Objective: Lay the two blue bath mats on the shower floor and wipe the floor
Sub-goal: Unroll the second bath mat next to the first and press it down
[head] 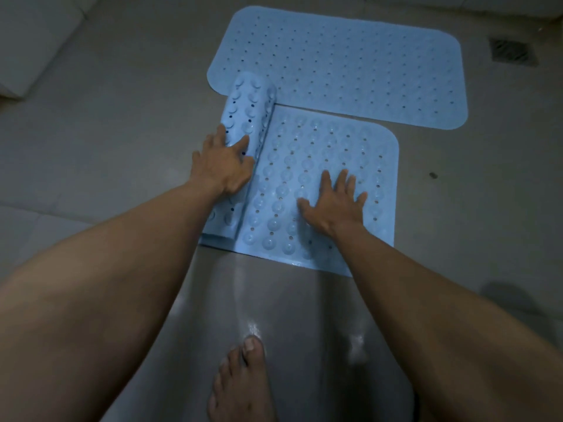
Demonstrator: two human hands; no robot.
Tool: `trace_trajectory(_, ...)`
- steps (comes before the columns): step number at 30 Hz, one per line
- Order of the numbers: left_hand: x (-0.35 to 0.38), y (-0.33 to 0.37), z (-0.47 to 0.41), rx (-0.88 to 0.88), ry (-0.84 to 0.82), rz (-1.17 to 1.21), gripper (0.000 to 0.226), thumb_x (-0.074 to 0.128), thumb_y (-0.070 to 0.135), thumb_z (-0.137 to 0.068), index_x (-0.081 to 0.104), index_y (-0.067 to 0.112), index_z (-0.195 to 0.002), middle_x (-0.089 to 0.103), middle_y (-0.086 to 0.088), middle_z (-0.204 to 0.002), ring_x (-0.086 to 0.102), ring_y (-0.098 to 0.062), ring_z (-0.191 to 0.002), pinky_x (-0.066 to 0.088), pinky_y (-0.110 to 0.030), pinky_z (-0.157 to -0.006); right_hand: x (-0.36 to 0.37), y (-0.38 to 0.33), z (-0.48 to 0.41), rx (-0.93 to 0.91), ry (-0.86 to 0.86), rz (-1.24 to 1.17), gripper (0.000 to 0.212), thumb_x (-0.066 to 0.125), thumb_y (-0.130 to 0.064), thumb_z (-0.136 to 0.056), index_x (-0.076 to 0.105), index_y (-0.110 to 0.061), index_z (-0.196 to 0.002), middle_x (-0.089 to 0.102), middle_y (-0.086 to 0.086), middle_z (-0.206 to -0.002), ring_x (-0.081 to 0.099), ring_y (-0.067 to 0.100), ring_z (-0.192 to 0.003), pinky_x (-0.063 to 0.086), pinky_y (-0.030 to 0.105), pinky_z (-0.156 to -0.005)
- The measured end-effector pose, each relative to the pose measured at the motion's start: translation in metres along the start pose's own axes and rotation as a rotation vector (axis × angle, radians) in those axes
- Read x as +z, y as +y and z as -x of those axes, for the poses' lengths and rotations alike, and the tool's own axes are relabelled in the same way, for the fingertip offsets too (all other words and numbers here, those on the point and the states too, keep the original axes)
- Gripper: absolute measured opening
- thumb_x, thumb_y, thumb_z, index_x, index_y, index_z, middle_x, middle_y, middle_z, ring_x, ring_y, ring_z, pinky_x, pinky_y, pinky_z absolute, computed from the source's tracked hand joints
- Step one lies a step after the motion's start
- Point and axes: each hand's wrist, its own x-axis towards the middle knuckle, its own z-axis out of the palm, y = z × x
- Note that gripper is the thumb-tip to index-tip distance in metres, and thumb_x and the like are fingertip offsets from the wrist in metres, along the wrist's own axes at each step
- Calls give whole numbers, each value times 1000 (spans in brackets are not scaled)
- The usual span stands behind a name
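Two blue bath mats lie on the grey shower floor (122,132). The far mat (350,68) is spread flat, its perforated smooth side up. The near mat (341,147) shows its suction-cup side and is partly unrolled; its left part is still a roll (246,108). My left hand (224,166) rests on the roll with fingers spread over it. My right hand (333,202) lies flat, fingers apart, on the unrolled part. The far end of the roll overlaps the far mat's near left corner.
A square floor drain (511,51) sits at the far right. A white raised ledge (27,41) runs along the far left. The floor in front of the near mat is wet and shiny, and my bare foot (243,382) stands there.
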Motion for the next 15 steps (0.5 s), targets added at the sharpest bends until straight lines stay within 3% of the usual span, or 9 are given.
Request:
trace_trajectory(2, 2, -1, 2, 9, 18, -44, 70, 48, 59, -92, 27, 31, -153, 2, -15, -164, 15, -40, -147, 25, -59, -115, 1, -18, -7, -41, -48, -28, 91, 33, -75, -89, -7, -30, -157, -23, 11, -162, -19, 31, -149, -8, 64, -116)
trace_trajectory(5, 9, -5, 5, 20, 30, -52, 83, 58, 55, -90, 16, 28, -157, -1, -13, -165, 10, -39, -148, 24, -58, -116, 10, -27, -9, -34, -126, -27, 96, 29, -85, -82, -13, -39, -155, -31, 7, -160, -24, 32, -148, -12, 68, -112)
trace_trajectory(10, 4, -8, 1, 4, -6, 24, 81, 55, 44, -92, 5, 41, -156, -1, -13, -165, 13, -42, -147, 28, -55, -115, 12, -14, -7, -59, -95, -31, 88, 28, -81, -87, -12, -41, -154, -30, 5, -160, -24, 28, -149, -11, 65, -114)
trace_trajectory(15, 4, -11, 5, -36, -23, 107, 75, 50, 51, -93, 11, 41, -156, -1, -12, -165, 19, -40, -147, 27, -49, -117, 9, 11, -5, -54, -102, -5, 83, 28, -77, -90, -13, -43, -154, -29, 5, -161, -22, 26, -149, -9, 62, -116)
